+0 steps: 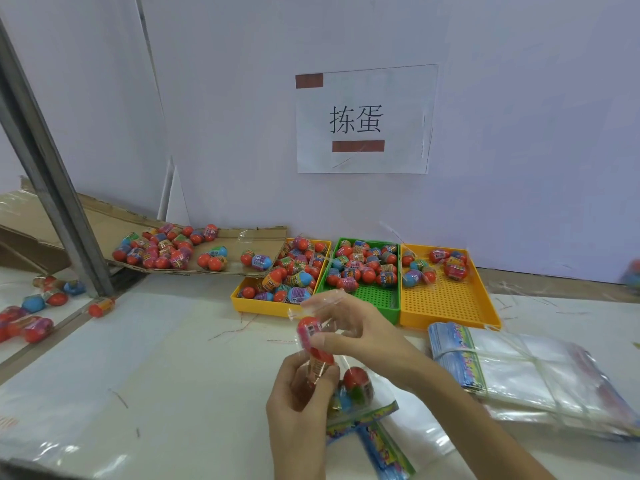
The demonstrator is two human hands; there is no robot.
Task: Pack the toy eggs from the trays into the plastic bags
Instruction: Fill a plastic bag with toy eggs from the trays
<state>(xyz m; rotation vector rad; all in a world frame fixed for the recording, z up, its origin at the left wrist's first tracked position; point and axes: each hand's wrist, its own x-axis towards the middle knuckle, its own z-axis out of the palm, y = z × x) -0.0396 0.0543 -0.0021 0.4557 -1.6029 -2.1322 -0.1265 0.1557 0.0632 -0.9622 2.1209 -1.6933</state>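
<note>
Head view: toy egg between both hands.

A paper sign with two black characters and two reddish-brown bars is fixed to the pale wall. A grey metal post slants across the left side. Flattened brown cardboard lies against the wall's foot, its near edge resting on the white counter. Thin reddish strips lie scattered on the counter.

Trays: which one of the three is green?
The middle tray is green; the trays on either side, left and right, are yellow-orange.
</note>
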